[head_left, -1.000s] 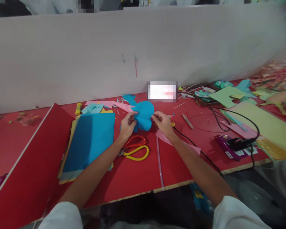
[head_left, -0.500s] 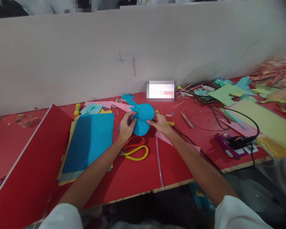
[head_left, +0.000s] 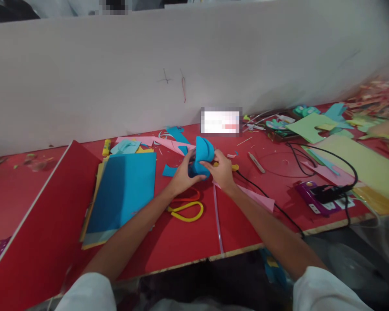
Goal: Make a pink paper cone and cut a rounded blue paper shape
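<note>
Between my two hands is a blue paper cut-out (head_left: 203, 151) with rounded lobes, bent so that its upper part curls over. My left hand (head_left: 183, 175) is curved around its left side, thumb at the lower edge. On the other side, my right hand (head_left: 221, 167) pinches the paper between thumb and fingers. Just below my left hand lie scissors with one red and one yellow handle loop (head_left: 187, 211); their blades are hidden under my forearm. Blue paper scraps (head_left: 170, 171) and a pink paper strip (head_left: 168, 143) lie behind and left of my hands.
Stacked blue sheets (head_left: 123, 185) lie to the left beside a red divider (head_left: 42, 229) and a glue stick (head_left: 106, 147). To the right are a cutter knife (head_left: 256, 163), a purple power strip (head_left: 317, 198), black cables and coloured paper. A clear purplish stick (head_left: 218, 220) reaches the front edge.
The blue cut-out was spread flat facing me; now it is turned and folded over. My left hand has moved right and wraps its side.
</note>
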{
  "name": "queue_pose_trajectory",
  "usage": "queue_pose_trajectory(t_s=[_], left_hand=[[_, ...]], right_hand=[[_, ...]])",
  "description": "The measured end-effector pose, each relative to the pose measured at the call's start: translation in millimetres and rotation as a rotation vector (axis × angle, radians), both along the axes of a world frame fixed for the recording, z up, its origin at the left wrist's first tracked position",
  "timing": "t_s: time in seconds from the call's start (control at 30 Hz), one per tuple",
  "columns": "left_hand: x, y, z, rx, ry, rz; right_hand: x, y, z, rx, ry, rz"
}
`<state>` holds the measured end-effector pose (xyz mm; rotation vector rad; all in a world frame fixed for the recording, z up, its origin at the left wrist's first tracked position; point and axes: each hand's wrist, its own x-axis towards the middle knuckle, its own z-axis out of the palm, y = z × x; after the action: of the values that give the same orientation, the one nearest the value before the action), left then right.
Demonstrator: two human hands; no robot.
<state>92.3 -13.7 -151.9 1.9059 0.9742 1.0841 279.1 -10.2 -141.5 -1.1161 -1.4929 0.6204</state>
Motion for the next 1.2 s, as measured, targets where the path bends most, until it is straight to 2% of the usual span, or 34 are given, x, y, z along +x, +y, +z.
queue_pose_trajectory(t_s=[0.13,0.3,0.37,0.43,0.53,0.6,0.7,0.93,1.07,1.2], left_hand=[[7,-8,1.8,-0.035,0.054,-0.033],[5,-5,6.5,-0.141,-0.18,-0.019],[2,1,5.5,-0.15,-0.248,0.051],[-1,7,3.5,-0.155,-0.356,0.175],[-3,12,2.6,-0.26,-0.576,0.286],[-4,12,4.6,-0.338,-0.674,0.267],[-4,11,8.9,-0.364,-0.73,0.211],[-5,13,7.4,-0.432,-0.801,0.131],[-7,19,1.0,-0.505,-0.789,0.168],[-6,20,-1.1,-0.481,-0.792,0.213]], right_hand=[[-5,-5,-2.1,0.048,-0.073,-0.007],[-4,-3,-3.9,0.034,-0.02,0.006],[-3,-1,-3.9,0.002,0.024,0.011],[-1,1,-4.2,-0.033,0.103,0.045],[4,8,-6.4,-0.063,0.205,0.072],[8,13,-8.7,-0.066,0.218,0.033],[15,20,-11.8,-0.049,0.197,-0.035],[18,20,-12.3,-0.057,0.189,-0.037],[17,20,-12.7,-0.055,0.216,-0.046],[16,19,-11.1,-0.052,0.226,-0.015]])
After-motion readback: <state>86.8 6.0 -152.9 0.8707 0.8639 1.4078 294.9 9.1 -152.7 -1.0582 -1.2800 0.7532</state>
